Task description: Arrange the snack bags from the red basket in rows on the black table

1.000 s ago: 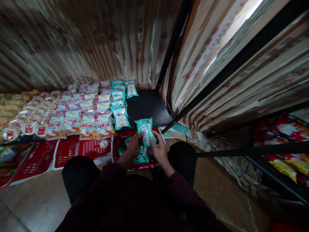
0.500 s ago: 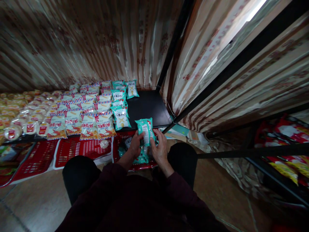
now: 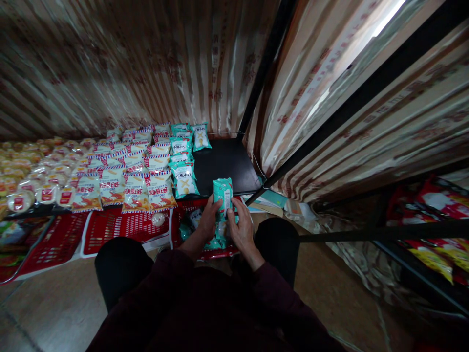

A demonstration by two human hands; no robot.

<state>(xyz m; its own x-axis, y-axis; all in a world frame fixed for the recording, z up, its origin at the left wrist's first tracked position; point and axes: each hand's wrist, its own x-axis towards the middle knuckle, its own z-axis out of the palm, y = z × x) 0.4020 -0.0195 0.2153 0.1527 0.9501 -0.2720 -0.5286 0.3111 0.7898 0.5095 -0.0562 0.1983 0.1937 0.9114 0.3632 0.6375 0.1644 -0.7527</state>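
Note:
Between my two hands is a teal snack bag point(image 3: 223, 190), its printed back panel facing up. My left hand point(image 3: 208, 220) grips its left side, thumb on top. On the other side my right hand point(image 3: 242, 225) pinches the lower right edge. Below them, a red basket point(image 3: 216, 253) holds several more teal bags, partly hidden by my hands. Just beyond lies the black shelf board point(image 3: 227, 161). A column of teal snack bags point(image 3: 184, 179) stands on it, with one bag point(image 3: 201, 136) at the back beginning another column.
White and orange snack bags point(image 3: 134, 190) fill the shelf left of the teal ones, then round wrapped pastries point(image 3: 47, 193). Red baskets point(image 3: 124, 227) sit under the shelf front. A black post point(image 3: 293, 168) slants up at right. Curtains point(image 3: 146, 63) hang behind.
The teal bag in my hands has turned and looks narrower, its sides drawn in. Both hands stay at nearly the same place.

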